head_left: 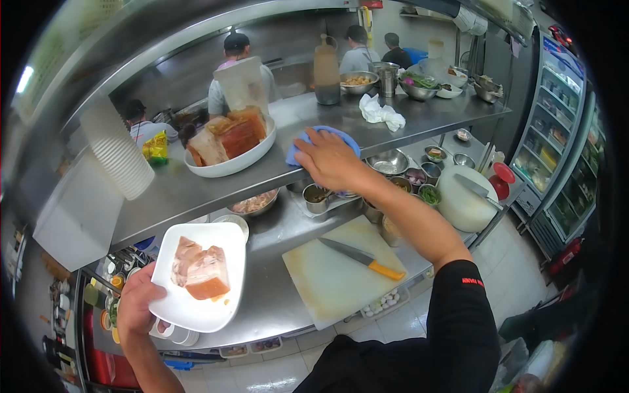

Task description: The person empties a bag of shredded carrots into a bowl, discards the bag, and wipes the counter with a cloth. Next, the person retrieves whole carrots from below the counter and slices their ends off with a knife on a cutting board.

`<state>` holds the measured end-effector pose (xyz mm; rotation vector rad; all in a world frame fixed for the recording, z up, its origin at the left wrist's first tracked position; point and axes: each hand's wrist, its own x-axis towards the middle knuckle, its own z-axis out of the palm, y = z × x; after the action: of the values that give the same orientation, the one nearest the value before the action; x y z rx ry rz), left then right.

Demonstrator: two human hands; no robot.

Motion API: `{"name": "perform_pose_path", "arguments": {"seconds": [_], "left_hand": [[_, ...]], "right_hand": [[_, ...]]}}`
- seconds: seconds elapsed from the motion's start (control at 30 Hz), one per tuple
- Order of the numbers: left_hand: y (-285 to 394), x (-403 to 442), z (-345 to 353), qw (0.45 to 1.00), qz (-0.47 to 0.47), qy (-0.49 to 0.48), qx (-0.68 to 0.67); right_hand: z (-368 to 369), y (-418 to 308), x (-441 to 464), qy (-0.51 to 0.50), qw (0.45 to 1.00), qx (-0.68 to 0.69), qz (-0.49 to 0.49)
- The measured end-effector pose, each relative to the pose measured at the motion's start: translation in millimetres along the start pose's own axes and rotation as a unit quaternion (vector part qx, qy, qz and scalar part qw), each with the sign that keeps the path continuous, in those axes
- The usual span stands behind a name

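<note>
My left hand (139, 302) grips the edge of a white plate (224, 316), thumb on top of the rim. On that plate lie pieces of pork (204, 270) with a browned skin. My right hand (322, 157) is spread over a blue cloth (343, 135) on the steel shelf (301, 118). Left of the cloth, a white dish (226, 169) holds larger slabs of pork (237, 134). Below, a knife (354, 255) with a yellow handle rests on a cutting board (321, 281).
A sauce bottle (327, 72), crumpled white paper (381, 114) and several bowls stand along the shelf. Stacked cups (118, 150) are at the left. A round white block (462, 200) carries a cleaver (473, 186). Several people work behind the shelf. Glass-door fridges (550, 124) stand at right.
</note>
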<state>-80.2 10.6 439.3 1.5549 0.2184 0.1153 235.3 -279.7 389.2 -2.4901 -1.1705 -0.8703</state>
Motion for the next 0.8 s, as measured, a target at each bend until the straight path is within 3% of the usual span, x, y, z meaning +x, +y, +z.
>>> {"name": "perform_pose_path", "arguments": {"seconds": [0.03,0.1,0.13,0.17,0.2,0.27,0.3,0.33,0.37,0.4,0.47,0.53,0.67,0.8], "left_hand": [[3,5,10,1.000,-0.001,-0.001,0.001],[9,18,31,0.999,0.009,-0.022,0.022],[12,28,40,0.999,0.015,-0.047,0.017],[16,39,50,0.998,0.011,-0.063,0.021],[21,52,63,0.997,0.008,-0.077,0.025],[30,77,93,0.994,0.015,-0.111,0.018],[30,90,104,0.991,0.012,-0.129,0.023],[29,105,112,0.991,0.016,-0.129,0.019],[29,118,123,0.992,0.020,-0.125,0.012],[29,127,134,0.992,0.016,-0.120,0.022],[26,149,153,0.991,0.012,-0.129,0.021],[23,171,173,0.990,0.007,-0.137,0.019],[15,223,203,0.992,-0.039,-0.103,0.062],[14,256,224,0.995,-0.029,-0.056,0.083]], "right_hand": [[-4,7,17,-0.090,0.994,0.059,0.027],[18,37,72,-0.212,0.975,0.046,0.047],[24,47,95,-0.222,0.974,0.017,0.042],[111,101,143,-0.167,0.982,0.039,0.084],[95,98,163,-0.291,0.950,-0.102,-0.042],[53,57,142,-0.348,0.933,0.060,0.072],[38,43,112,-0.226,0.964,0.140,0.000],[88,70,117,-0.200,0.935,0.230,-0.182],[-1,35,48,-0.167,0.956,0.235,-0.059],[-12,33,23,-0.106,0.976,0.168,-0.094],[-24,58,-33,0.047,0.950,0.292,-0.098],[-41,96,-74,0.119,0.932,0.307,-0.153],[-65,167,-128,0.226,0.946,0.221,-0.069],[-91,235,-157,0.235,0.950,0.206,-0.020]]}}
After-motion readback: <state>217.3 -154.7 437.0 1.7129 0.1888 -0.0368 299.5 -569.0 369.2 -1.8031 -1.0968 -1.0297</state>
